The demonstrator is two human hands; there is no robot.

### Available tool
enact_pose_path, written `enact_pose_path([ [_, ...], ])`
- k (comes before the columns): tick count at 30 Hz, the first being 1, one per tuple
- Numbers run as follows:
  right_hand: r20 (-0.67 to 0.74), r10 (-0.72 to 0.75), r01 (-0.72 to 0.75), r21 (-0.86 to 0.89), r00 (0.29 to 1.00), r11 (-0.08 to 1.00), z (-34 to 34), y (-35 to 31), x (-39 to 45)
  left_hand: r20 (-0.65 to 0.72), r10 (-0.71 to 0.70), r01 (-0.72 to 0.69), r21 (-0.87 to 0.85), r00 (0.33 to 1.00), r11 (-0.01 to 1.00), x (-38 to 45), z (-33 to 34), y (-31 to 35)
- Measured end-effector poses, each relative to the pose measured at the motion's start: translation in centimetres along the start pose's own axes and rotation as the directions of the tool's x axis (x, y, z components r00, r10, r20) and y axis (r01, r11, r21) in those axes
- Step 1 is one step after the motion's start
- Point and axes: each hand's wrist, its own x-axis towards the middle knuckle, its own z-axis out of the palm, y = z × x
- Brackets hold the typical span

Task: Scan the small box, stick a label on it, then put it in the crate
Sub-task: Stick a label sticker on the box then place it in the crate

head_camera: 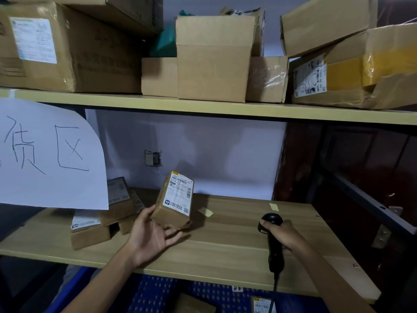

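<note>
The left hand [151, 237] grasps the small box [174, 201] at its lower end, long axis nearly upright, tilted right, label facing the camera. Right of that grip, the right hand [282, 236] is clenched on a black scanner [273, 239]. Below, the blue crate [158, 294] is cut off.
</note>
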Motion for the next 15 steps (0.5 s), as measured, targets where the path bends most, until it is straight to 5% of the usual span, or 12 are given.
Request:
enact_pose_path([
  [5,-0.026,0.016,-0.015,0.018,1.0,1.0,-0.3,0.1,-0.1,-0.001,0.023,-0.023,-0.001,1.0,1.0,-0.4,-0.7,0.6],
  [15,-0.254,-0.3,0.149,-0.481,0.92,0.864,0.8,-0.9,-1.7,0.005,0.098,-0.098,0.014,0.995,0.995,-1.9,-2.1,2.2],
])
